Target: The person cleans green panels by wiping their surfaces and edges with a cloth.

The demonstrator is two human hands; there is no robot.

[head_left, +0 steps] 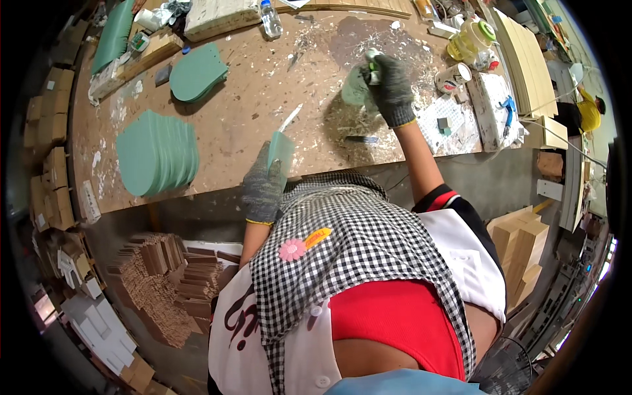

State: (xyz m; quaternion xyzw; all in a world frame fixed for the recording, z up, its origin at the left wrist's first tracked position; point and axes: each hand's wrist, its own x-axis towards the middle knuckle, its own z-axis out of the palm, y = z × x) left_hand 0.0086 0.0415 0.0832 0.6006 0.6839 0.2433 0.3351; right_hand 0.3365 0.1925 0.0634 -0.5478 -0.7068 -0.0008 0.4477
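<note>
My left hand (262, 187), in a grey knit glove, is closed around a thin green board (282, 150) at the table's front edge. A slim white strip (290, 117) shows just beyond the board; whether I hold it or it lies on the table, I cannot tell. Farther right, my gloved right hand (391, 89) grips a translucent greenish bottle (356, 87) near its white and green top. Fingers hide part of the bottle. On the left stand a stack of green rounded boards (157, 153) and a smaller stack (197, 74) behind it.
A paint-spotted worktable (243, 92) spreads before me. At its right are a white tub (453, 78), a yellowish jar (471, 41), a printed sheet (451, 125) and a blue tool (507, 112). A clear bottle (270, 21) stands at the back. A dark flat bar (361, 139) lies near the front.
</note>
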